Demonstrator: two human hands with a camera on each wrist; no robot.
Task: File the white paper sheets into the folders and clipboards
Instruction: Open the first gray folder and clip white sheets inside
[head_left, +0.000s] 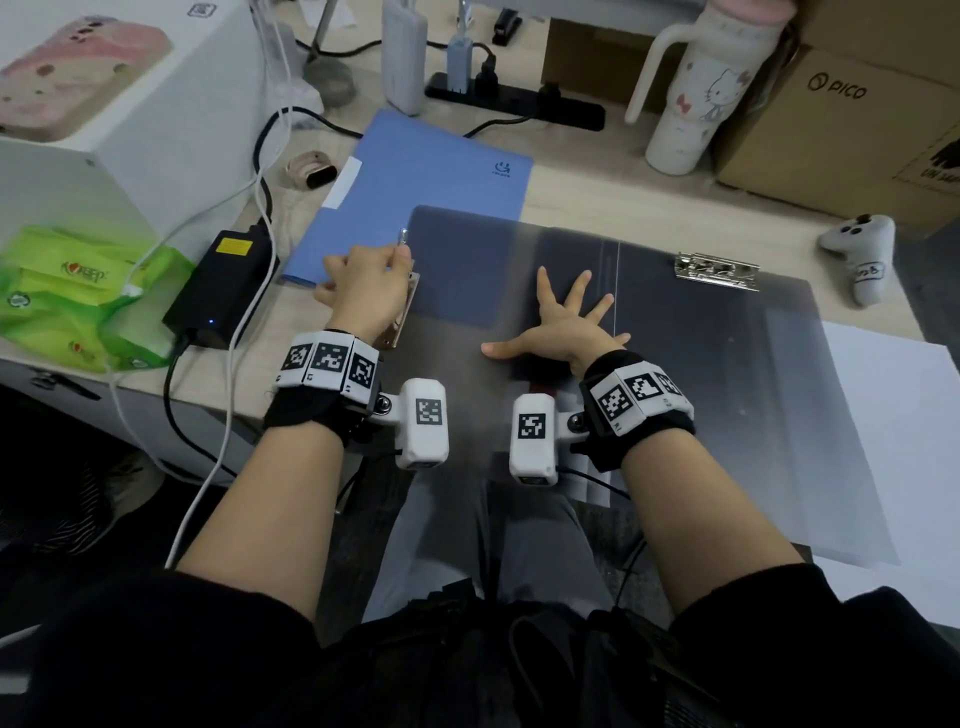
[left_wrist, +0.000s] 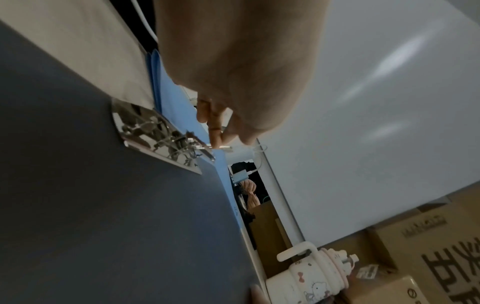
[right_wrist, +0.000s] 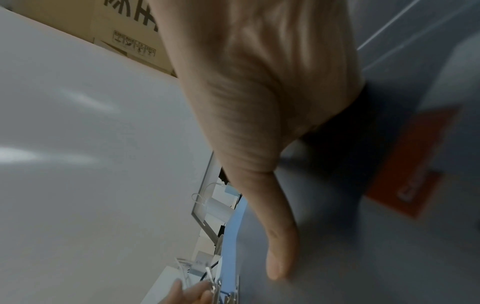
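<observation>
A dark grey folder (head_left: 701, 374) lies open across the desk's front edge. My left hand (head_left: 396, 255) pinches the raised lever of the metal clip (left_wrist: 155, 133) on the folder's left edge, thumb and fingers (left_wrist: 217, 131) curled round the lever. My right hand (head_left: 566, 317) presses flat on the folder's left panel with its fingers spread; its thumb (right_wrist: 280, 257) lies straight on the grey surface. A second metal clip (head_left: 717, 270) sits at the top of the right panel. White paper sheets (head_left: 898, 426) lie under the folder's right edge. A closed blue folder (head_left: 421, 171) lies behind.
At the left are a black power brick (head_left: 218, 283), cables and green tissue packs (head_left: 78, 291). A white tumbler (head_left: 696, 98), cardboard boxes (head_left: 852, 114) and a white controller (head_left: 865, 254) stand at the back right. An orange label (right_wrist: 415, 164) shows through the folder.
</observation>
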